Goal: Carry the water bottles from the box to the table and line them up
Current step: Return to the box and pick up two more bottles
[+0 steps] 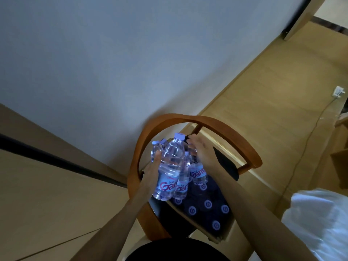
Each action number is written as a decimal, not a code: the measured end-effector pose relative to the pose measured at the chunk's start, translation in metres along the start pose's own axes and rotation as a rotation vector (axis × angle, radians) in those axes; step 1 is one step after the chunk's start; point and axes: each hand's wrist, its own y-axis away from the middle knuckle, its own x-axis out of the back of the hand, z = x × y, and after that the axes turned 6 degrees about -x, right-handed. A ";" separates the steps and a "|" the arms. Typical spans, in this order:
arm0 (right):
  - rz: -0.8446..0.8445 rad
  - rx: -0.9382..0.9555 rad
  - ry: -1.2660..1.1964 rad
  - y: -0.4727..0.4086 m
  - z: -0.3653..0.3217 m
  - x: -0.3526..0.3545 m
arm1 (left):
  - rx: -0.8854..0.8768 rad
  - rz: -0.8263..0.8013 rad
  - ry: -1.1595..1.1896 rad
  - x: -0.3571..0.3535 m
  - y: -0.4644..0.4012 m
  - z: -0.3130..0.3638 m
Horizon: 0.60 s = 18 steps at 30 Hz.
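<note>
I hold a cluster of several clear water bottles (172, 166) with pale caps and red-lettered labels between both hands, above the open box (222, 235). My left hand (153, 166) grips the left side of the cluster. My right hand (200, 153) curls round the bottles on the right. Below them the box sits on a wooden chair (212, 123) and shows several more bottle caps (208, 204) standing upright inside. No table top is plainly in view.
The chair's curved wooden backrest arcs round the bottles. A pale wall fills the upper left, with a dark rail (56, 157) along a beige panel. A wooden floor runs to the right with a white plug (339, 91) and cable. White fabric (320, 223) lies at lower right.
</note>
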 end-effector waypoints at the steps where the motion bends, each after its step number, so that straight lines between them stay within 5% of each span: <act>1: 0.052 -0.009 0.125 -0.010 0.006 -0.001 | 0.036 -0.022 -0.006 0.002 -0.001 0.004; 7: -0.026 -0.176 0.581 -0.049 0.061 -0.015 | 0.107 -0.124 0.031 0.016 -0.003 0.018; 18: 0.097 -0.074 0.434 -0.050 0.084 -0.034 | 0.096 -0.113 0.100 0.031 -0.015 0.026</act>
